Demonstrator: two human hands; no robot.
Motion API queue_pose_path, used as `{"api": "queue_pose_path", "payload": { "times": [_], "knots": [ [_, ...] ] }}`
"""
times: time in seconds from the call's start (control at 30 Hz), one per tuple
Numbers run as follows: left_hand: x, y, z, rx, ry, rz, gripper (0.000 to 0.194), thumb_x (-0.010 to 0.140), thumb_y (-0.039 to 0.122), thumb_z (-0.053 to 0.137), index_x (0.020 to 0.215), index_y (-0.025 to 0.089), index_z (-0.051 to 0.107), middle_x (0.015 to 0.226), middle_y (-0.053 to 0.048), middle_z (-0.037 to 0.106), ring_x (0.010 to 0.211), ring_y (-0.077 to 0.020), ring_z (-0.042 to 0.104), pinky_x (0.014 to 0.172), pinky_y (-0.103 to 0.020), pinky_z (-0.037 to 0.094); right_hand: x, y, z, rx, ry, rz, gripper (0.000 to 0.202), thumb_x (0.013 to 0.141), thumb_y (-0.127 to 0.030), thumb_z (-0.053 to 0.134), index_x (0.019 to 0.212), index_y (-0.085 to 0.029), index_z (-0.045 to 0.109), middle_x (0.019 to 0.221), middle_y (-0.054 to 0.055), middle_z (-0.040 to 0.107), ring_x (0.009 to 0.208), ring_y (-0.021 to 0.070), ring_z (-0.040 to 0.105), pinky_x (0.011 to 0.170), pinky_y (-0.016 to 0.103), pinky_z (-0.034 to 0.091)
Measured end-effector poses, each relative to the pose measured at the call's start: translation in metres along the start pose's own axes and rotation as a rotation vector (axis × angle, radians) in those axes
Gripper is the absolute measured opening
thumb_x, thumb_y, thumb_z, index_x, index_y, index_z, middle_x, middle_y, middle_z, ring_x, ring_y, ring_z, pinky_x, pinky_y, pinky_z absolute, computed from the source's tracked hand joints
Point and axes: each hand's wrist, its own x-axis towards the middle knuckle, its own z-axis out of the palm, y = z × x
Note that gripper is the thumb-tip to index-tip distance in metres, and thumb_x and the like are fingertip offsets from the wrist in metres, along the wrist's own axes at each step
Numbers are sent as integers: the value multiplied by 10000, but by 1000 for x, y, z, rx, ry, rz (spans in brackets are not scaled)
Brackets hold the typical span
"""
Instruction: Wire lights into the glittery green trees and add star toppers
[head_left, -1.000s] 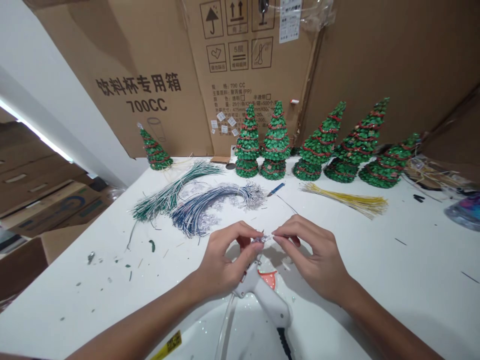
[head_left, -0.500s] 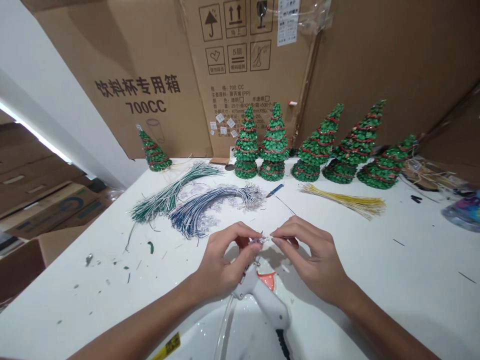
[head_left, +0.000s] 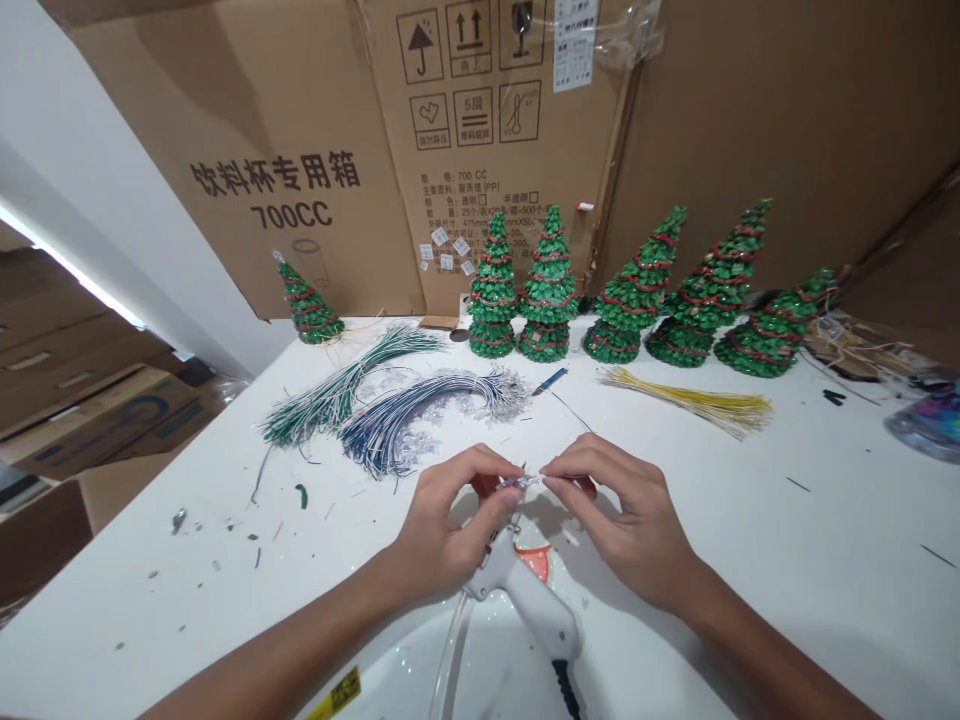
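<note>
Standing at the left rear of the worktop (head_left: 300,570), a small tree (head_left: 309,308) is followed by green wires (head_left: 341,390) and blue wires (head_left: 390,425). A small clear piece (head_left: 528,481) is pinched by the left hand (head_left: 448,515), the nearer one; its long axis seems to be turned sideways, toward the opposite grip. Space just below is taken up by a glue gun (head_left: 541,605). The right hand (head_left: 628,522) is pressed together thumb to forefinger at the piece's right end; whether anything thin is pinched there cannot be told. Yellow wires (head_left: 694,402) are laid beyond.
</note>
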Motion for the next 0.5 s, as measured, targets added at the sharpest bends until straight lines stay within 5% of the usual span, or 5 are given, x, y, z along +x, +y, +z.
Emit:
{"api": "queue_pose_path", "payload": {
  "times": [0.5],
  "knots": [
    [-1, 1, 2, 12, -4, 29, 89, 1050, 165, 714, 1124, 208, 742, 887, -15, 777, 714, -114, 684, 691, -250, 547, 2, -1, -2, -28, -16, -27, 230, 1033, -13, 654, 1040, -231, 727, 848, 0, 665, 740, 157, 601, 639, 311, 476]
  ]
}}
